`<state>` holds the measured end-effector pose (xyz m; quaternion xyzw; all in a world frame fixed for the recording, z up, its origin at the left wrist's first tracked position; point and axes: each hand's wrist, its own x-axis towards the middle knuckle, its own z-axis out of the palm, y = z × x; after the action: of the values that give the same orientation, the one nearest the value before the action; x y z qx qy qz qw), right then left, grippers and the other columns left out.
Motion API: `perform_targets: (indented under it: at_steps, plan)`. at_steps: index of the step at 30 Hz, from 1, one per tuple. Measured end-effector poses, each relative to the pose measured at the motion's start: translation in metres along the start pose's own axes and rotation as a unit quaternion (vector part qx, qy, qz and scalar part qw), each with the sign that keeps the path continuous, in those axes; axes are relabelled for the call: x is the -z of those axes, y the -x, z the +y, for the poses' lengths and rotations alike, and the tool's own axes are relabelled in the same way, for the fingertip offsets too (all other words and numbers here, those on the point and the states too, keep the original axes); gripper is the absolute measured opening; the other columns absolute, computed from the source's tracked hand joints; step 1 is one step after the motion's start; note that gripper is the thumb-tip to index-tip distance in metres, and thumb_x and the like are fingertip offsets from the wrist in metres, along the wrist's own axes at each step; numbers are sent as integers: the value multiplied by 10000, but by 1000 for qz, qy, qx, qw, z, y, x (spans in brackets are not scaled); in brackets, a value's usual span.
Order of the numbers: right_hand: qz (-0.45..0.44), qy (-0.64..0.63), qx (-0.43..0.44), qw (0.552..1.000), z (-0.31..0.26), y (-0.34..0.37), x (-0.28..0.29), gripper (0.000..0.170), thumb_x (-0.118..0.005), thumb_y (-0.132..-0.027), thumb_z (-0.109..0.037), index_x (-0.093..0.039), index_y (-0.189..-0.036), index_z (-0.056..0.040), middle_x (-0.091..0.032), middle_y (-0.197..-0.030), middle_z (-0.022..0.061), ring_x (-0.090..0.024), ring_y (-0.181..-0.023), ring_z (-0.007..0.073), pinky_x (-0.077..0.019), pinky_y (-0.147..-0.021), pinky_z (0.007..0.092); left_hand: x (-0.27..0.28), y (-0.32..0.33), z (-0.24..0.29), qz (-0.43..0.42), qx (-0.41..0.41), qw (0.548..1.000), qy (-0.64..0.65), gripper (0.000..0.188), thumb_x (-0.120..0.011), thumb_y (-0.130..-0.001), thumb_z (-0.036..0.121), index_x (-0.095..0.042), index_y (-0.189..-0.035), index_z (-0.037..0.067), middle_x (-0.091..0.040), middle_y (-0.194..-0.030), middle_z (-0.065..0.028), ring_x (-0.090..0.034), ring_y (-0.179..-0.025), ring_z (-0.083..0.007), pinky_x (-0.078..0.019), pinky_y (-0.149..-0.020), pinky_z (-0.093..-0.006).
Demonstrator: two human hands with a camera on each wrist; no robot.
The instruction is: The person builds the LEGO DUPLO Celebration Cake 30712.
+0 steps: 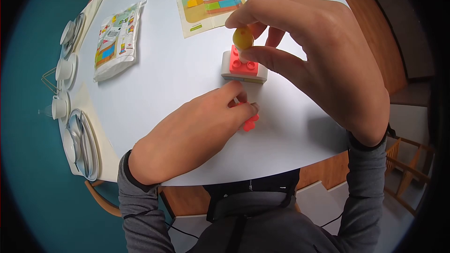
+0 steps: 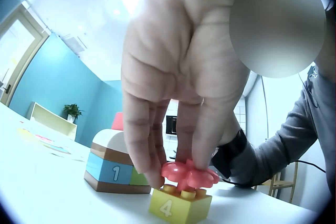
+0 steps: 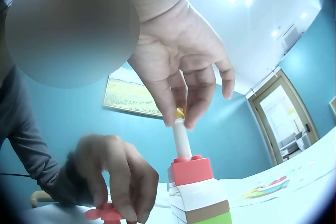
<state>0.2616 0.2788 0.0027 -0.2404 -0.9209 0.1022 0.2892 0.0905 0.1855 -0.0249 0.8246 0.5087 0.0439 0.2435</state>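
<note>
My right hand (image 1: 323, 47) pinches a toy candle by its yellow flame (image 1: 243, 38), with thumb and fingertips. The candle's white stick (image 3: 181, 139) stands a little tilted over the red studded brick (image 3: 192, 171), its lower end at the studs. That brick tops a stacked block cake: a white rounded layer (image 3: 201, 194), then brown, blue and green bricks, with a "1" on the blue brick (image 2: 109, 168). Nearer my body, my left hand (image 1: 192, 129) pinches a red flower piece (image 2: 190, 174) on a yellow brick (image 2: 181, 206) marked "4". From above, the hand hides that yellow brick.
Behind the cake lies an unfolded picture leaflet (image 1: 213, 4). A white printed packet (image 1: 119, 42) rests on the table's left side. Cups and stacked plates (image 1: 84, 145) line a ledge along the left edge. The table's curved front edge runs close to my body.
</note>
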Motion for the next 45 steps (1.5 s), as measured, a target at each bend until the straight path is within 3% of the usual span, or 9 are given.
perform_targets:
  at_steps: [15, 17, 20, 27, 29, 33, 35, 42, 45]
  plan:
    - [30, -46, 13, 998, -2, 1, 1, 313, -745, -695, -1, -661, -991, -56, -698, -870, 57, -658, -711, 189, -537, -654, 303, 10, 3, 0, -65, 10, 997, 26, 289, -685, -803, 94, -649, -1089, 67, -614, -1040, -75, -621, -918, -284, -521, -785, -367]
    - [55, -108, -102, 987, -20, -3, 5, 322, -740, -706, -5, -674, -1016, -64, -701, -874, 56, -657, -716, 186, -537, -659, 305, 11, 8, 2, -78, -20, 996, 24, 375, -690, -778, 81, -594, -1141, 73, -589, -1090, -91, -609, -929, -294, -511, -805, -368]
    - [21, -34, 15, 999, 7, -3, 1, 330, -736, -714, -10, -684, -1034, -74, -704, -873, 51, -655, -714, 183, -534, -663, 301, 7, 5, 6, -106, -22, 991, -73, 396, -649, -782, 32, -556, -1162, 89, -567, -1120, -112, -601, -919, -299, -501, -807, -363]
    - [3, -2, 25, 1000, 27, 4, 21, 302, -737, -718, -28, -678, -1013, -60, -700, -932, 72, -646, -758, 186, -524, -687, 313, -1, 15, 6, -132, -22, 989, -61, 311, -565, -803, -44, -556, -1100, 48, -559, -1053, -125, -602, -915, -290, -498, -779, -349]
    - [-28, 33, 14, 999, 34, 6, 26, 289, -739, -719, -40, -673, -1001, -51, -699, -956, 72, -634, -772, 188, -518, -700, 317, -4, 14, 0, -35, -19, 999, -37, 214, -595, -763, -29, -487, -946, 0, -503, -957, -156, -581, -818, -315, -497, -691, -393]
    - [2, -24, 33, 999, 38, 11, 28, 282, -742, -721, -54, -677, -996, -53, -701, -968, 51, -626, -768, 182, -517, -703, 310, 10, 14, -3, -17, 72, 996, -43, 176, -608, -795, 11, -490, -921, -22, -516, -932, -174, -595, -796, -345, -507, -687, -412]
    - [-25, 15, 32, 999, 43, 8, 34, 284, -743, -720, -57, -680, -997, -56, -702, -966, 53, -628, -766, 183, -518, -699, 309, 20, 16, -8, 0, 125, 990, -65, 350, -679, -754, 30, -564, -1084, 1, -562, -932, -143, -593, -811, -317, -486, -729, -384]
    - [-71, 100, 25, 992, 41, 6, 31, 318, -741, -743, -71, -673, -1053, -71, -701, -956, 72, -637, -743, 177, -519, -664, 308, 20, 8, -36, 71, 126, 985, -94, 433, -753, -747, 115, -556, -1122, 28, -609, -1008, -147, -609, -856, -319, -489, -753, -381]
    - [-30, -13, 3, 999, 34, 5, 24, 366, -738, -755, -68, -648, -1110, -76, -695, -946, 82, -636, -715, 183, -517, -649, 305, 20, 13, -37, 84, 106, 988, -75, 482, -752, -725, 39, -549, -1162, 47, -613, -1040, -141, -625, -885, -314, -497, -756, -377]
